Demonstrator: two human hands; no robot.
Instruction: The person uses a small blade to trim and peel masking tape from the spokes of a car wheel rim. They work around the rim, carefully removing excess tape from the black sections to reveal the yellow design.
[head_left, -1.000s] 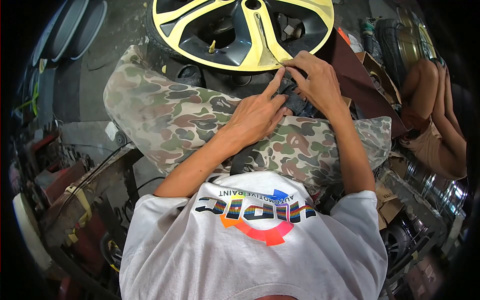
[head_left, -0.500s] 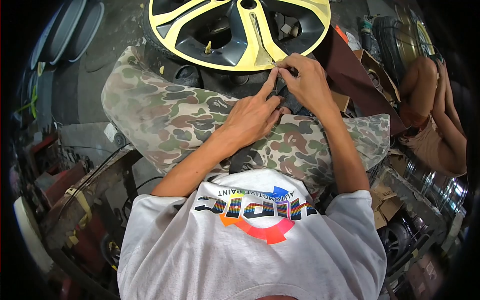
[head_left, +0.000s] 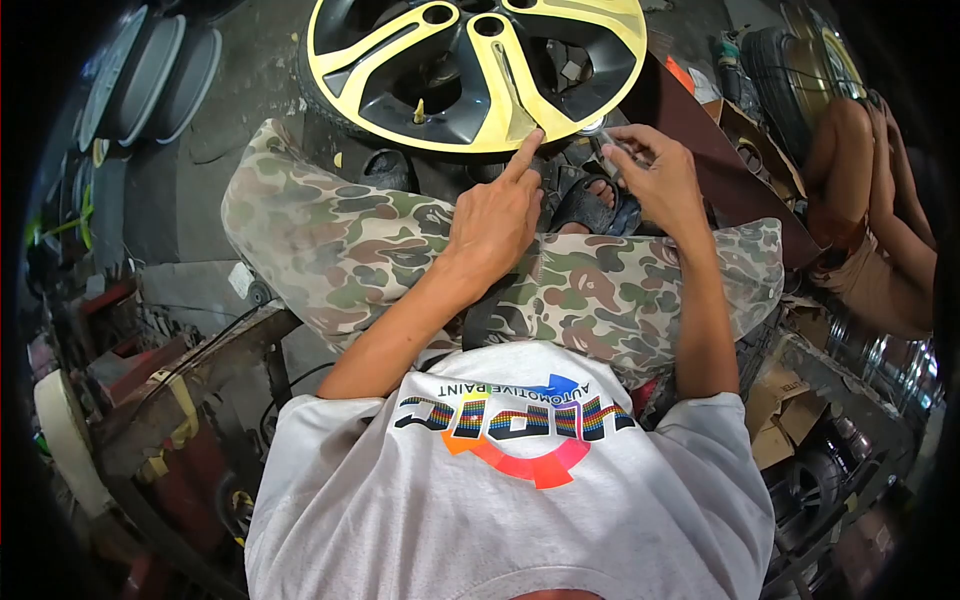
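A car wheel rim point(head_left: 500, 110), with yellow masking tape on its spoke faces and edge and dark grey recesses, lies at the top of the view. My left hand point(head_left: 495, 225) reaches its near edge; the stretched index fingertip presses the yellow tape at the foot of a spoke, with the other fingers loosely bent. To the right, apart from the wheel, my right hand point(head_left: 660, 180) has thumb and fingers pinched together. Something small and greyish shows at its fingertips, too small to name. A yellow-wrapped valve stem point(head_left: 419, 112) stands in a gap between spokes.
Sandalled feet point(head_left: 590, 200) are just below the wheel, beside my camouflage trousers point(head_left: 350, 230). Grey rims point(head_left: 150, 80) stand at the upper left. A dark red board point(head_left: 690, 130) leans at the right, near another person's legs point(head_left: 850, 170). Cardboard point(head_left: 780, 410) lies lower right.
My right hand has drawn back from the wheel's edge to the right. My left index finger has moved up onto the tape at the edge. The wheel sits slightly differently in view.
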